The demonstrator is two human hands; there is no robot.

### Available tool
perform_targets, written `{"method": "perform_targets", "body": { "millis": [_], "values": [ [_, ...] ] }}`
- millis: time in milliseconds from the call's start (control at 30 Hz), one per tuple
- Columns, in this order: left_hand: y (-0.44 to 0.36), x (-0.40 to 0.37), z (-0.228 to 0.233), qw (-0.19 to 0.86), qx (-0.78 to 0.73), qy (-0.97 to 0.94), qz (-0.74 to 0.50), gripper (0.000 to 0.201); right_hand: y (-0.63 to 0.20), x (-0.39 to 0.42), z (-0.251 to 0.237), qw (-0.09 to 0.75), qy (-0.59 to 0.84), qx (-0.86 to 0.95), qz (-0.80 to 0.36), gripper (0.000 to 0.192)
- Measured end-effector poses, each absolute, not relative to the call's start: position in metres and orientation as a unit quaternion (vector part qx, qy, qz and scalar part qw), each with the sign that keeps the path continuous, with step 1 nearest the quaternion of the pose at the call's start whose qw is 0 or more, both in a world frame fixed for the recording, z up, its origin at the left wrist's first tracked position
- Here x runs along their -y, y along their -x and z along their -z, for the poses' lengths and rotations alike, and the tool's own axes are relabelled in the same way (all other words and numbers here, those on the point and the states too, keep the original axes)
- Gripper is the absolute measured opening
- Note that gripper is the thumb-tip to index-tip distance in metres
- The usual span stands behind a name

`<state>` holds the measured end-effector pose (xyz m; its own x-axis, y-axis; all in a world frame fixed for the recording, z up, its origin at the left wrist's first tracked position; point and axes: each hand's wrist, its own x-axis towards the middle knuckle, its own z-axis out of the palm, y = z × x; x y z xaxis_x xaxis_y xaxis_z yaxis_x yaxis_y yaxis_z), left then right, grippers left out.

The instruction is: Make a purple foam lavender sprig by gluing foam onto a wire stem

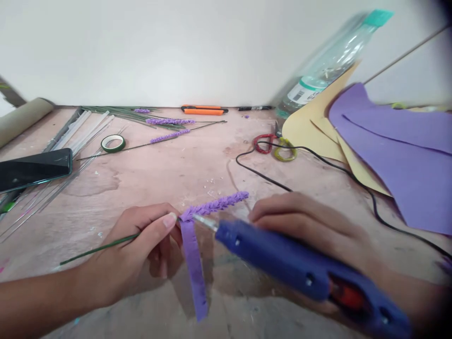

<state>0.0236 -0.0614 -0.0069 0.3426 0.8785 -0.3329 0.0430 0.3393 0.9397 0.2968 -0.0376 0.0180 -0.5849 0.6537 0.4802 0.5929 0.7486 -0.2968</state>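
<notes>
My left hand (148, 242) pinches a green stem (102, 248) just below a purple flower spike (219, 204). The spike is wrapped in small purple petals and points to the right. From its base a purple strip (193, 273) hangs down toward the table. A blue hot glue gun (282, 259) is in my right hand (310, 226), and its metal nozzle is at the base of the spike, by the top of the strip. Whether the nozzle touches cannot be made out. Most of my right fingers are behind the gun.
Finished purple spikes (170, 136), green tape (113, 143), glue sticks (81, 129) and a phone (35, 168) lie left and back. An orange cutter (205, 110) is by the wall. Scissors (264, 143), a black cord (318, 155), purple sheets (395, 155) and a bottle (318, 80) are at right.
</notes>
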Motion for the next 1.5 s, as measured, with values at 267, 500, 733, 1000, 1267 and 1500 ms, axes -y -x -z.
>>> {"method": "perform_targets", "body": {
  "millis": [267,500,733,1000,1267,1500],
  "values": [
    [-0.025,0.060,-0.002,0.642,-0.485,-0.514,-0.296,0.042,-0.298,0.038,0.002,0.295,0.293,0.904,-0.101,0.037],
    [-0.024,0.060,-0.001,0.643,-0.467,-0.529,-0.299,0.041,-0.303,0.033,-0.002,0.280,0.285,0.910,-0.113,0.038],
    [-0.023,0.058,-0.002,0.643,-0.456,-0.536,-0.301,0.039,-0.296,0.033,0.005,0.305,0.287,0.901,-0.113,0.038],
    [-0.024,0.060,0.001,0.638,-0.454,-0.546,-0.298,0.040,-0.291,0.027,0.012,0.359,0.245,0.892,-0.126,0.040],
    [-0.023,0.060,0.002,0.631,-0.462,-0.546,-0.301,0.039,-0.300,0.025,0.004,0.293,0.251,0.907,-0.170,0.033],
    [-0.023,0.059,-0.002,0.631,-0.472,-0.542,-0.292,0.038,-0.302,0.025,0.000,0.278,0.257,0.909,-0.173,0.032]
  ]
}}
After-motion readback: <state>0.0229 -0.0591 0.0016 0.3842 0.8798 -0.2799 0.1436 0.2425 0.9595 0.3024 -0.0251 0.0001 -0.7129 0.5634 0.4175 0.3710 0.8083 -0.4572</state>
